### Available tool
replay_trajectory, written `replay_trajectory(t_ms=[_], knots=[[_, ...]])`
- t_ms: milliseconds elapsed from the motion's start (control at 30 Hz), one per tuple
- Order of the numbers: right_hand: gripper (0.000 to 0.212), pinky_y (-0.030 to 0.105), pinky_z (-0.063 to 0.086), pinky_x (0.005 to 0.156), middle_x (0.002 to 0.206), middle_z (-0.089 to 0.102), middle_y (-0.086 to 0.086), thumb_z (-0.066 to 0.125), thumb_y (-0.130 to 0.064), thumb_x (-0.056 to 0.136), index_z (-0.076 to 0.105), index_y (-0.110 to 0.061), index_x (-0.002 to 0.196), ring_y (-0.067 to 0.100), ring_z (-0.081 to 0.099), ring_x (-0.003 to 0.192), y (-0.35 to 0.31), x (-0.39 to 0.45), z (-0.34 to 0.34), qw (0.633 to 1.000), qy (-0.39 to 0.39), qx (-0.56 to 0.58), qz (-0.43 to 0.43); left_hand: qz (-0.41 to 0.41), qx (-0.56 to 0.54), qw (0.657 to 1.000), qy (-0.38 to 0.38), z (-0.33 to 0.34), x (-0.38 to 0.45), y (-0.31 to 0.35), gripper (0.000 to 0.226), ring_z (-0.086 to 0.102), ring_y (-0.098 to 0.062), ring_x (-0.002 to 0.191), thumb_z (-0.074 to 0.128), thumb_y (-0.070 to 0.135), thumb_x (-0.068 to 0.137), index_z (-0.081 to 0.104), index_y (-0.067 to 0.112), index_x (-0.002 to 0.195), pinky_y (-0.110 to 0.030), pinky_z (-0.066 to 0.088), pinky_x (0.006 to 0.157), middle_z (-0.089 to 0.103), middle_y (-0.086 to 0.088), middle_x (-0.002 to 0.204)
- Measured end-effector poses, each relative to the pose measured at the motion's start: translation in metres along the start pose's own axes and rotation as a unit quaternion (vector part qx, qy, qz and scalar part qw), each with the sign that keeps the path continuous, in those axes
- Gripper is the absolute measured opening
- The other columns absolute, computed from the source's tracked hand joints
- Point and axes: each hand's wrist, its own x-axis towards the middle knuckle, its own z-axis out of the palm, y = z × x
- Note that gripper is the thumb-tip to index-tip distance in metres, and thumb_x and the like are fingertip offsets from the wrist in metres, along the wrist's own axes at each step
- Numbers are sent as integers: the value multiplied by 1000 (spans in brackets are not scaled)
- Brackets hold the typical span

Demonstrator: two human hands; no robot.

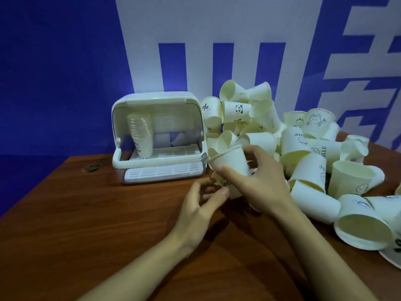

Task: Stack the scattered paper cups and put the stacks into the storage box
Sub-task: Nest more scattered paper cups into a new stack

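Observation:
A big heap of pale paper cups (282,135) with black drawings lies on the right of the wooden table (86,213). The white storage box (158,101) stands open at centre left, with one tall stack of cups (141,135) upright in its left side. My right hand (256,179) grips a single cup (230,159) just right of the box, thumb across its wall. Under that cup sits another cup (225,183) on the table. My left hand (204,203) is beside this lower cup with fingers loosely curled, its fingertips at the cup's base.
A blue and white banner (217,40) hangs behind the table. The box's slotted drip tray (162,172) juts out at its front. A plate edge (392,259) shows at the far right. Bare wood lies in front of the box.

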Motion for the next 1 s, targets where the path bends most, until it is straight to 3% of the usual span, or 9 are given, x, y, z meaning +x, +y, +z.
replay_trajectory(t_ms=[133, 233, 333, 433, 500, 600, 767, 867, 1000], knots=[[64, 18, 52, 84, 110, 61, -24, 83, -53, 75, 54, -35, 129, -6, 61, 101, 4, -10, 19, 995, -76, 49, -32, 15, -29, 999, -42, -11, -3, 6, 55, 72, -14, 118, 74, 20, 82, 60, 16, 135, -27, 58, 98, 78, 1, 122], [69, 8, 45, 76, 110, 61, -23, 69, -67, 78, 51, -35, 136, -9, 59, 99, 6, -12, 20, 993, -94, 40, -61, 30, 82, 996, 20, -36, -6, 1, 65, 73, -12, 111, 89, 37, 68, 63, 24, 126, -25, 59, 87, 78, 4, 116], [63, 18, 45, 81, 112, 65, -13, 54, -68, 84, 56, -28, 133, 2, 60, 100, 11, -9, 16, 995, -53, 9, -88, -1, 261, 964, 51, -65, -11, 0, 84, 64, -11, 120, 89, 58, 55, 57, 31, 128, -34, 54, 98, 69, 11, 126], [44, 28, 41, 85, 115, 65, -2, 64, -43, 90, 62, -17, 125, 18, 57, 106, 20, -2, 14, 987, -8, -109, -115, -40, 300, 950, 69, -75, -15, 1, 76, 57, -11, 120, 98, 33, 66, 52, 29, 126, -19, 46, 86, 61, 13, 126], [42, 33, 41, 89, 118, 63, 4, 67, -29, 86, 62, -13, 124, 27, 53, 111, 24, 3, 16, 970, -7, -208, -129, -48, 335, 939, 60, -73, -11, 0, 77, 57, -9, 116, 98, 38, 66, 50, 31, 126, -19, 46, 84, 60, 15, 125], [47, 43, 46, 87, 113, 59, 9, 68, -29, 79, 60, -11, 122, 33, 47, 108, 25, 4, 20, 939, -10, -323, -117, -51, 390, 918, 54, -71, -8, -3, 81, 59, -11, 116, 97, 55, 59, 54, 31, 123, -32, 52, 93, 63, 13, 126], [39, 39, 40, 81, 105, 53, 10, 73, -39, 76, 66, -12, 104, 35, 42, 105, 27, 9, 14, 878, 2, -473, -73, -41, 427, 903, 39, -76, -14, -6, 80, 55, -11, 120, 95, 57, 63, 52, 30, 123, -29, 46, 92, 59, 12, 130], [21, 41, 40, 78, 97, 55, 9, 69, -28, 79, 75, -10, 88, 35, 43, 100, 32, 11, 10, 900, 42, -419, -111, -14, 368, 929, 33, -76, -17, -5, 93, 54, -7, 124, 96, 53, 65, 46, 32, 140, -27, 44, 95, 53, 15, 139], [14, 43, 36, 86, 109, 60, 6, 70, -27, 83, 74, -16, 92, 36, 43, 111, 9, 10, 7, 952, 106, -235, -162, 36, 315, 948, 28, -73, -21, -3, 78, 54, 18, 114, 92, 52, 71, 48, 44, 135, -6, 43, 87, 58, 31, 128]])
